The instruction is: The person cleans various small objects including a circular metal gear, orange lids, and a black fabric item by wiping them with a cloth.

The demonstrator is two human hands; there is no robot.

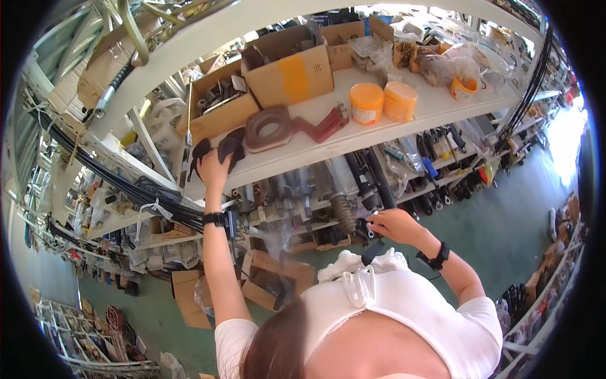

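Observation:
My left hand (214, 170) reaches up to the left end of the white shelf, its fingers closed on a dark, crumpled cloth (231, 146). Right of the cloth, a dull red square block with a round hole (268, 128) lies on the shelf. Beside that is a dark red angled metal bracket (323, 124). Lower down, in front of the shelf, my right hand (396, 226) hangs with loosely bent fingers and nothing visible in them. Its fingertips are near a metal rod end (367, 228); whether they touch it I cannot tell.
Cardboard boxes of metal parts (287, 79) stand at the shelf's back. Two orange tubs (367, 104) are to the right. Black cables (126, 170) run along the left. Long cylinders (379, 180) fill the lower shelf, and open cartons (278, 278) lie below on the green floor.

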